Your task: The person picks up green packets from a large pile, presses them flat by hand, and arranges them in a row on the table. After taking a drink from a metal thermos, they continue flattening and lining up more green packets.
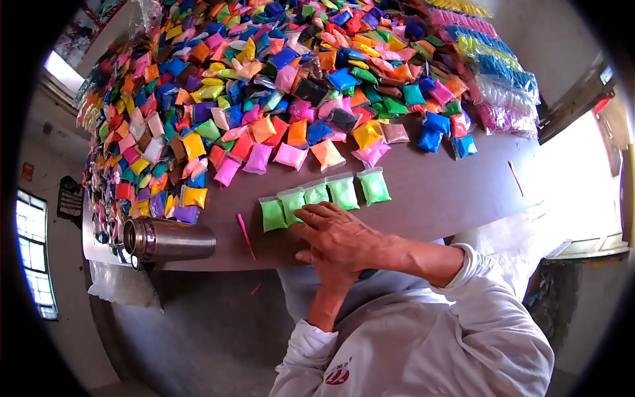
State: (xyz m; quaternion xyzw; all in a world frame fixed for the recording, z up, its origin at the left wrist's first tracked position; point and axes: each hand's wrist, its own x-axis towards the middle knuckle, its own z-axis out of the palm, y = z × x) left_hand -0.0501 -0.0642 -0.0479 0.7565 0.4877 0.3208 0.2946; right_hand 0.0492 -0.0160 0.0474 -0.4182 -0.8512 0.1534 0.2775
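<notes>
Several light green packets (342, 192) lie in a row near the table's front edge. My right hand (347, 235) reaches in from the right, its fingers extended over the lower edges of the middle packets, seemingly touching them. Beneath it, my left hand (327, 268) comes up from below and is crossed by the right one; its fingers are mostly hidden. No packet is visibly lifted.
A large heap of colourful packets (218, 132) covers the back and left of the table (423, 192). A metal flask (182, 241) lies on its side at front left, near a pink stick (245, 236). Bundled clear bags (506, 96) are stacked at back right.
</notes>
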